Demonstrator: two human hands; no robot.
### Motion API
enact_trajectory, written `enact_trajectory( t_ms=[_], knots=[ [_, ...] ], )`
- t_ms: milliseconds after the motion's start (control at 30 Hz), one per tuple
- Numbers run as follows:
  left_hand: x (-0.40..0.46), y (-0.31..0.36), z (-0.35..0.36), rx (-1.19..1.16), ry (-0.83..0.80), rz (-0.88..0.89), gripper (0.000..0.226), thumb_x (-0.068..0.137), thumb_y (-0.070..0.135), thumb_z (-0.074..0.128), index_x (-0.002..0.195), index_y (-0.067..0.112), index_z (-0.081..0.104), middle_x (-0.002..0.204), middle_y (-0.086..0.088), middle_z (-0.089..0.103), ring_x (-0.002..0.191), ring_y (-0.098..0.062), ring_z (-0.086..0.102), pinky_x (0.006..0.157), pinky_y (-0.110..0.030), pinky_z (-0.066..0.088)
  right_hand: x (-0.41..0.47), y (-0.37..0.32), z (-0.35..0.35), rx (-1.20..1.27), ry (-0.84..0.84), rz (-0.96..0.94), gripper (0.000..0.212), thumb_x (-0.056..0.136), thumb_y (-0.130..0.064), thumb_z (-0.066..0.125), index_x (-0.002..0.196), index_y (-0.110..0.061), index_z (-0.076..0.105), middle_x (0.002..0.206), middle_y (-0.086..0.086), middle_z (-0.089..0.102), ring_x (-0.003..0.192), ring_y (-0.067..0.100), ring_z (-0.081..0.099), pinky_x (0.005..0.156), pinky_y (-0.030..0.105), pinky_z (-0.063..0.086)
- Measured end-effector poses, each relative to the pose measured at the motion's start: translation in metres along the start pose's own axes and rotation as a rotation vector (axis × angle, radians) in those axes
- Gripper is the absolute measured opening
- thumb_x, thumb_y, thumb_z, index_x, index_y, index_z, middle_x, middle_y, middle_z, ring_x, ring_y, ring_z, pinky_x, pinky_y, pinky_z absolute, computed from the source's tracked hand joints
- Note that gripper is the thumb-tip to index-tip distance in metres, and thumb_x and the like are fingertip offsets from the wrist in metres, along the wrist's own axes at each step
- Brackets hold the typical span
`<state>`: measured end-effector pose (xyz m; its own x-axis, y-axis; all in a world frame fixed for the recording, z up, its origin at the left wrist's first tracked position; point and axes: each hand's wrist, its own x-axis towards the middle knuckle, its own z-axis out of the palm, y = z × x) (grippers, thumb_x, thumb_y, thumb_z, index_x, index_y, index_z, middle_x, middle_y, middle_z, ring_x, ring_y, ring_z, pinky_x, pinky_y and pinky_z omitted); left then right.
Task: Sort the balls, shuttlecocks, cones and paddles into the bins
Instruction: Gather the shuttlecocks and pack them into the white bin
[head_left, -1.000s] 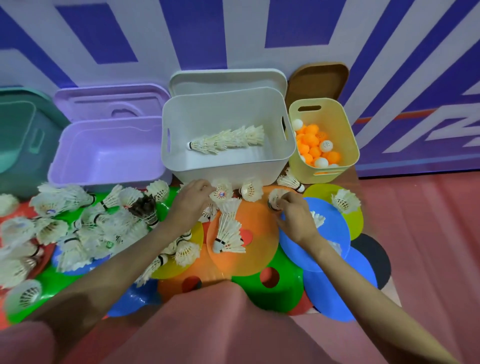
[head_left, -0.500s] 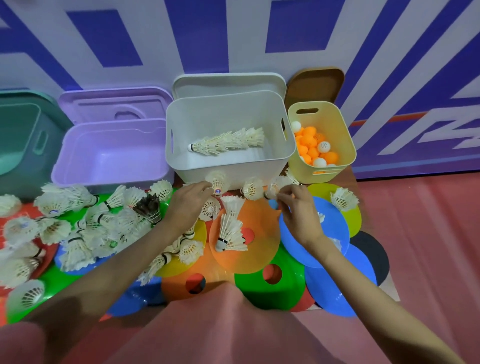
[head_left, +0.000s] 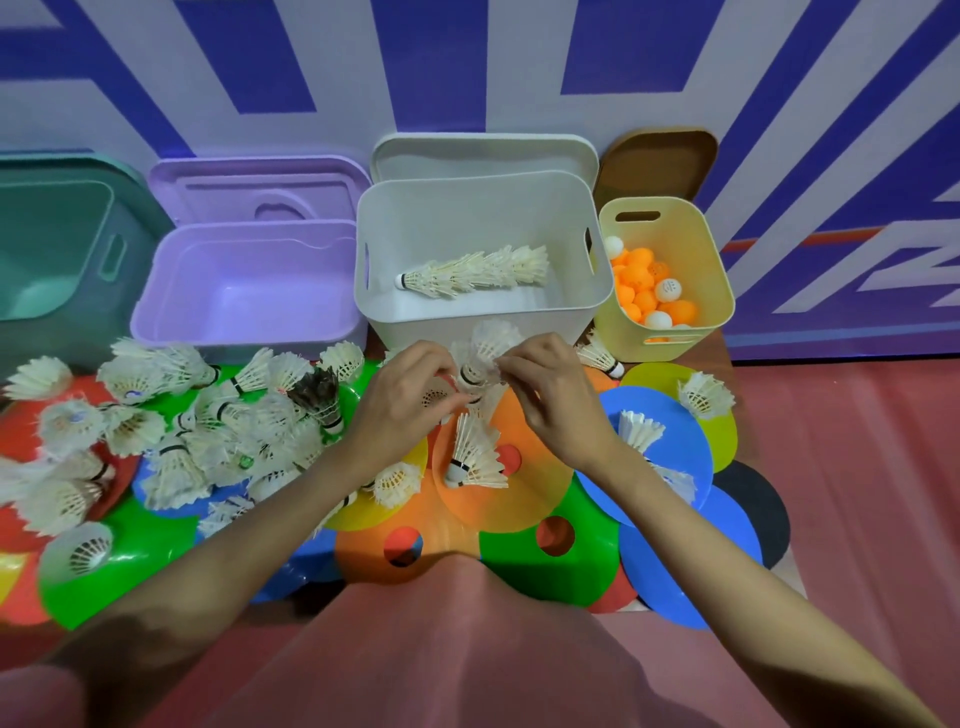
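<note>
Nesting shuttlecocks, our left hand (head_left: 410, 397) and right hand (head_left: 553, 387) each pinch one, pressed together between them. Beyond the hands, the white bin (head_left: 483, 317) holds one stacked shuttlecock row (head_left: 475, 270); the yellow bin (head_left: 670, 338) beyond the right hand holds ping-pong balls (head_left: 647, 291). Left of our left hand many loose shuttlecocks (head_left: 197, 431) remain; disc cones (head_left: 519, 499) beneath are unsorted. We judge most work outstanding.
</note>
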<state>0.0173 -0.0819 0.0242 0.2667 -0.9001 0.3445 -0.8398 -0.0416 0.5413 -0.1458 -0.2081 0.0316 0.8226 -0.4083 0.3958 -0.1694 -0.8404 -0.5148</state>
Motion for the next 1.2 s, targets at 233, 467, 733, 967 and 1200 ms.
enact_trajectory(
  t_ms=[233, 467, 733, 967, 1200],
  knots=[
    [-0.003, 0.011, 0.006, -0.111, 0.114, -0.134, 0.026, 0.076, 0.012, 0.078, 0.091, 0.004, 0.06, 0.11, -0.01, 0.047, 0.098, -0.004, 0.045, 0.086, -0.004, 0.037, 0.002, -0.007, -0.002, 0.163, -0.029, 0.074, 0.018, 0.093, -0.014, 0.052, 0.096, -0.005, 0.068, 0.088, 0.005, 0.067, 0.088, 0.017, 0.049, 0.08, 0.028, 0.04],
    [-0.005, 0.011, 0.008, -0.482, -0.098, -0.364, 0.091, 0.083, 0.021, 0.072, 0.148, 0.037, 0.011, 0.118, 0.011, 0.055, 0.11, 0.01, 0.054, 0.097, -0.013, 0.044, 0.002, -0.004, -0.005, 0.214, -0.034, 0.074, 0.014, 0.091, -0.008, 0.056, 0.094, -0.004, 0.069, 0.086, 0.005, 0.069, 0.085, 0.015, 0.049, 0.081, 0.022, 0.037],
    [-0.014, 0.002, 0.012, -0.58, -0.074, -0.425, 0.091, 0.075, 0.006, 0.078, 0.146, 0.022, 0.023, 0.109, 0.006, 0.056, 0.099, 0.003, 0.059, 0.087, -0.015, 0.048, -0.002, -0.004, 0.015, 0.125, -0.106, 0.049, 0.02, 0.091, -0.019, 0.056, 0.106, -0.013, 0.069, 0.098, -0.002, 0.065, 0.103, 0.02, 0.047, 0.087, 0.039, 0.041],
    [-0.033, -0.015, 0.012, -0.442, 0.087, -0.506, 0.064, 0.074, 0.01, 0.079, 0.131, 0.009, 0.049, 0.121, -0.003, 0.046, 0.107, -0.002, 0.052, 0.086, -0.018, 0.053, -0.002, -0.007, 0.022, 0.23, 0.13, 0.183, 0.029, 0.097, -0.014, 0.05, 0.124, -0.007, 0.058, 0.12, 0.007, 0.057, 0.112, 0.018, 0.05, 0.097, 0.025, 0.039],
    [-0.049, -0.019, 0.007, -0.451, 0.133, -0.617, 0.044, 0.076, 0.015, 0.078, 0.117, 0.011, 0.061, 0.117, -0.005, 0.05, 0.092, -0.008, 0.057, 0.084, -0.032, 0.055, 0.004, 0.039, 0.052, -0.016, -0.398, 0.335, 0.04, 0.091, -0.008, 0.055, 0.13, -0.005, 0.052, 0.127, 0.013, 0.056, 0.108, 0.03, 0.054, 0.093, 0.033, 0.04]
  ],
)
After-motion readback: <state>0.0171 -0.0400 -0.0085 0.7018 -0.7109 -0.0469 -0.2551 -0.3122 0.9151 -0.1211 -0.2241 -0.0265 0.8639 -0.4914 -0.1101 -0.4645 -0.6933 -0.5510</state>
